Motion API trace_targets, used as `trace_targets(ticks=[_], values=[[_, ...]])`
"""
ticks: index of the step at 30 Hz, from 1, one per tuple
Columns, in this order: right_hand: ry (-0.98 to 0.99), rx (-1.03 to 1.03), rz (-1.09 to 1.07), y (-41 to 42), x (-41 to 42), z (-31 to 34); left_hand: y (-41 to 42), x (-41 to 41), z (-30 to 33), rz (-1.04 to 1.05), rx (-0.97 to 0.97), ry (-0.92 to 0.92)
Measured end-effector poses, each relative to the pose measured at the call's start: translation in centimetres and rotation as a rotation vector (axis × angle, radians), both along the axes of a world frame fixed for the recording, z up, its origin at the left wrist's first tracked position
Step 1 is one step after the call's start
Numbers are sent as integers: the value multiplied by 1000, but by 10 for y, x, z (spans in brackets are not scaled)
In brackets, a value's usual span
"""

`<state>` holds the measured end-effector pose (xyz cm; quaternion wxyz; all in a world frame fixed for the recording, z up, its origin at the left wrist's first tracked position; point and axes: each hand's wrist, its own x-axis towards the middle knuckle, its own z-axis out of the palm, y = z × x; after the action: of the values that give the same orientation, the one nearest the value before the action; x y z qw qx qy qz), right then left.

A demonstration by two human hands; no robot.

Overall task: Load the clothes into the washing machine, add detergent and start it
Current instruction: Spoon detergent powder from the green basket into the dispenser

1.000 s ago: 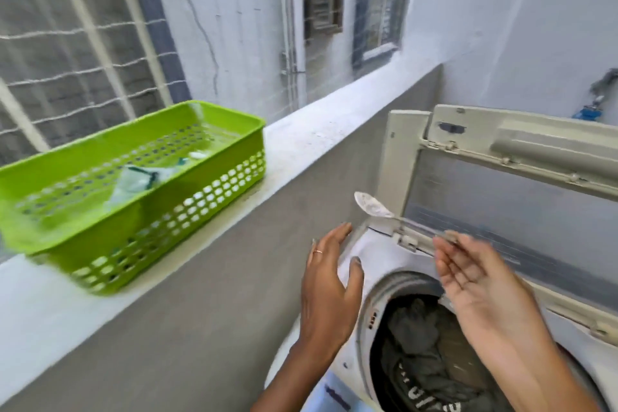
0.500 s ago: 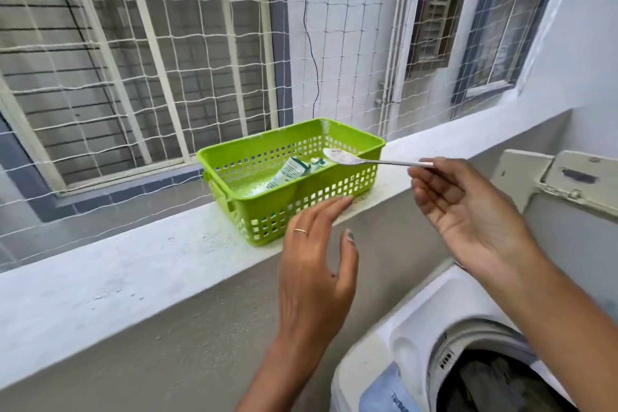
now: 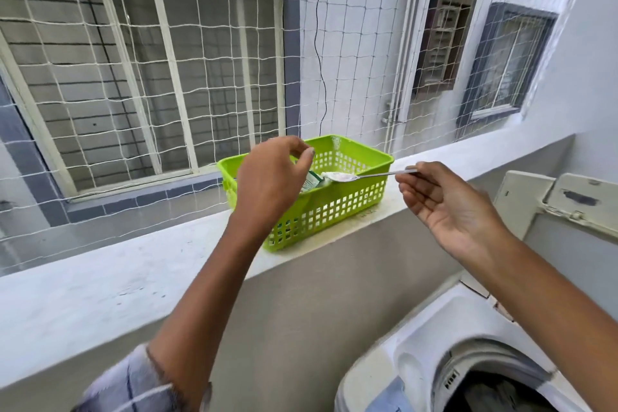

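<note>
While the washing machine [image 3: 418, 375] sits open at the bottom right with dark clothes [image 3: 501, 395] inside, the step now looks like getting detergent. Its lid [image 3: 568, 201] stands up against the wall.

The right hand [image 3: 444, 207] pinches the end of a spoon [image 3: 368, 174] with its fingers [image 3: 406, 182]. The round part of the spoon is over the green basket [image 3: 334, 211] and has white powder on it. To do this well, keep the spoon flat and move it slowly to the machine, so no powder falls on the ledge [image 3: 100, 284]. Tip it only when it is over the clothes.

The left hand [image 3: 267, 184] is over the near left side of the basket. Its fingers are bent and look like they pinch the top of the detergent packet [image 3: 312, 182], but I cannot tell for sure. Holding the packet still helps the spoon scoop cleanly.

The packet is small, green and white, and looks soft and crinkly. It lies inside the basket, touching the spoon. The basket sits on the ledge, close to its far edge by the net [image 3: 167, 77].
</note>
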<state>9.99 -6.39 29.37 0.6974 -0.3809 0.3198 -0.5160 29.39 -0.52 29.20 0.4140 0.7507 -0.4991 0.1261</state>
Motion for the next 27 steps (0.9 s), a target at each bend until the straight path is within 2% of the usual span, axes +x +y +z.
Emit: trace_targets(ticks=[6, 9, 15, 27], values=[[28, -25, 14, -3, 0, 5, -25, 8, 26, -65, 447, -60], [36, -28, 21, -6, 1, 6, -30, 14, 40, -126, 581, -104], [50, -37, 44, -8, 3, 8, -42, 26, 54, -232, 721, -130], [67, -41, 55, -10, 3, 9, -50, 21, 62, -275, 785, -181]])
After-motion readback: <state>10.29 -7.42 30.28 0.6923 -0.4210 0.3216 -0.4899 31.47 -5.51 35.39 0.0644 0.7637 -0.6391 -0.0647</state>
